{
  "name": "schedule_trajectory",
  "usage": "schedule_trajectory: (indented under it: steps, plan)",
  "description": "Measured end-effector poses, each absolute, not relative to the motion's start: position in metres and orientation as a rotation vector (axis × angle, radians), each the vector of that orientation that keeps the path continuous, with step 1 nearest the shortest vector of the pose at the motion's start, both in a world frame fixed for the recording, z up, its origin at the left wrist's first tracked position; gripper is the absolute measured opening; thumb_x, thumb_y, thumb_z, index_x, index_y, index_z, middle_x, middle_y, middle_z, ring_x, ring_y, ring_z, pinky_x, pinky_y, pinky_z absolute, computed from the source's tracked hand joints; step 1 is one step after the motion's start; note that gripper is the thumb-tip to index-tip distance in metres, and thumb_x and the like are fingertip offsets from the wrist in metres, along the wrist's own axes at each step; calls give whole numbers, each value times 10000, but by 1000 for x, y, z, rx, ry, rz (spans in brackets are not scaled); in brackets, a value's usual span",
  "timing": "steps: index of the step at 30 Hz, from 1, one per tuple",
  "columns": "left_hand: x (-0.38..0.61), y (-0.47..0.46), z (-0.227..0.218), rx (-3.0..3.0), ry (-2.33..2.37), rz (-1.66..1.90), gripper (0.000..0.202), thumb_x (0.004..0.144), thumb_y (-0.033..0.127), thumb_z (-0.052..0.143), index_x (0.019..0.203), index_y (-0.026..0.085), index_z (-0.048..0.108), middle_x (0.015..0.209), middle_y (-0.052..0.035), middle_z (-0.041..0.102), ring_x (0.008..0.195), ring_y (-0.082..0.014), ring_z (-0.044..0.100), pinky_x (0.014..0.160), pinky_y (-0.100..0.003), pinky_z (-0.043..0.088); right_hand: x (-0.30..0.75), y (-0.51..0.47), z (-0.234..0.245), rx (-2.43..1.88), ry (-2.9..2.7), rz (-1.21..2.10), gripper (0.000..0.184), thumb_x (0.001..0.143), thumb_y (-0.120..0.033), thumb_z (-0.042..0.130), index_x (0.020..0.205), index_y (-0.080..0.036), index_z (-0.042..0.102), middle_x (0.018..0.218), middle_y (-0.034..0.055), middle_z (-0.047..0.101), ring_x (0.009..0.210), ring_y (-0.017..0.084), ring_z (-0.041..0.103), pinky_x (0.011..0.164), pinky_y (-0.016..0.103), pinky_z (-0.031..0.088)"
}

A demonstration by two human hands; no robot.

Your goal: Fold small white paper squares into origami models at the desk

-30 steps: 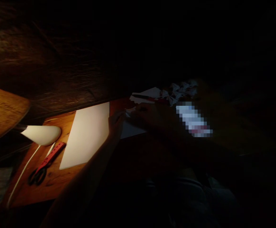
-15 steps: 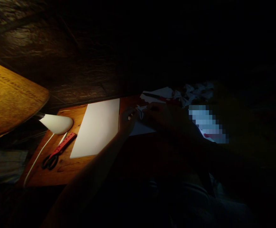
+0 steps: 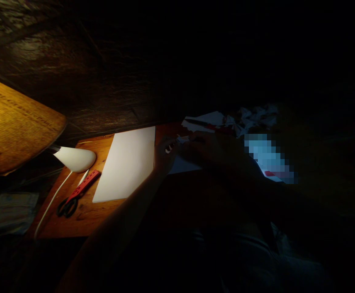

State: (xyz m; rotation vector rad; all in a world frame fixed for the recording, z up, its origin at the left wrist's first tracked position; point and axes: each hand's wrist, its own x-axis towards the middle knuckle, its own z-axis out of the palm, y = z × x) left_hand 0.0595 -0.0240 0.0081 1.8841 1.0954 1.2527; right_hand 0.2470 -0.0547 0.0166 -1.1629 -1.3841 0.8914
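In deep shadow at the middle of the table, my left hand [image 3: 164, 154] and my right hand [image 3: 206, 147] meet around a small piece of white folded paper [image 3: 183, 139]. The fingers of both are bent in on it, the left from its left side, the right from the other. A bright scrap of light or paper shows at the left fingers; I cannot tell which. Beneath the hands lies a white sheet [image 3: 185, 166], partly covered by them. A larger blank sheet [image 3: 128, 165] lies lamplit just left of my left hand.
Scissors in a red sheath [image 3: 82, 186], black handles towards me, lie by a white lamp base [image 3: 77, 159] under a yellow shade [image 3: 18, 128]. Its cord [image 3: 53, 199] crosses the wooden table [image 3: 87, 221]. Crumpled-looking papers [image 3: 253, 116] lie at the back right, near a blurred glowing screen [image 3: 268, 156].
The small paper between my hands has turned or been folded: the loop that hung from it no longer shows, and it looks flatter. The whole view has shifted slightly.
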Motion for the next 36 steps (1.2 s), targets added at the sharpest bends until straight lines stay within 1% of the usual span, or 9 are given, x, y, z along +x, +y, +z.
schedule_trajectory:
  steps: [5, 9, 13, 17, 19, 24, 28, 34, 36]
  plan:
    - [60, -25, 9, 1853, 1105, 1248, 190, 874, 335, 727, 727, 222, 686, 854, -34, 652, 773, -159, 578, 645, -279, 441, 246, -55, 16, -1175, -1350, 893, 221, 754, -396, 768, 676, -226, 649, 715, -2, 632, 720, 169, 550, 688, 307, 432]
    - [60, -25, 8, 1823, 1109, 1254, 148, 866, 292, 733, 743, 217, 701, 853, -29, 638, 759, -150, 580, 648, -279, 439, 245, -56, 17, -1122, -1334, 961, 235, 741, -420, 772, 701, -221, 656, 754, 9, 653, 727, 168, 569, 697, 310, 441]
    - [60, -24, 8, 1787, 1113, 1249, 112, 850, 260, 736, 752, 214, 704, 859, -21, 635, 754, -144, 582, 651, -275, 434, 245, -56, 19, -1076, -1367, 923, 242, 738, -417, 782, 677, -226, 646, 755, 10, 659, 769, 179, 600, 737, 315, 463]
    - [61, -26, 9, 1760, 1113, 1258, 95, 836, 263, 718, 759, 209, 706, 840, -16, 637, 760, -152, 581, 660, -275, 435, 245, -55, 20, -1100, -1359, 930, 240, 718, -408, 801, 673, -225, 651, 752, 1, 659, 753, 173, 594, 733, 308, 467]
    - [62, -27, 9, 1726, 1130, 1248, 106, 831, 280, 712, 755, 207, 709, 822, -10, 628, 755, -153, 575, 666, -274, 433, 246, -56, 19, -1110, -1359, 936, 239, 713, -407, 801, 673, -226, 652, 747, -1, 653, 746, 174, 586, 720, 304, 460]
    - [63, -28, 10, 1659, 1095, 1228, 146, 811, 314, 705, 721, 204, 675, 830, -12, 626, 809, -162, 600, 713, -275, 456, 245, -57, 19, -1115, -1344, 964, 251, 717, -419, 799, 676, -233, 635, 741, -2, 639, 745, 178, 581, 693, 300, 458]
    - [62, -28, 9, 1663, 1110, 1216, 149, 796, 330, 728, 719, 209, 686, 843, -17, 631, 791, -162, 587, 690, -278, 440, 244, -57, 20, -1132, -1305, 981, 234, 700, -403, 797, 666, -231, 642, 724, -4, 632, 741, 175, 576, 692, 296, 467]
    - [64, -28, 6, 1595, 1017, 1210, 236, 812, 368, 807, 688, 213, 679, 811, -13, 627, 786, -162, 601, 705, -289, 483, 247, -64, 31, -1182, -1336, 959, 237, 738, -428, 731, 658, -230, 628, 681, 4, 608, 672, 167, 533, 627, 299, 437]
    - [66, -29, 4, 1546, 975, 1216, 296, 846, 404, 795, 670, 210, 657, 785, -18, 628, 786, -166, 609, 714, -297, 489, 247, -69, 39, -1250, -1398, 946, 234, 784, -417, 717, 657, -241, 630, 650, 5, 584, 652, 178, 534, 621, 314, 444]
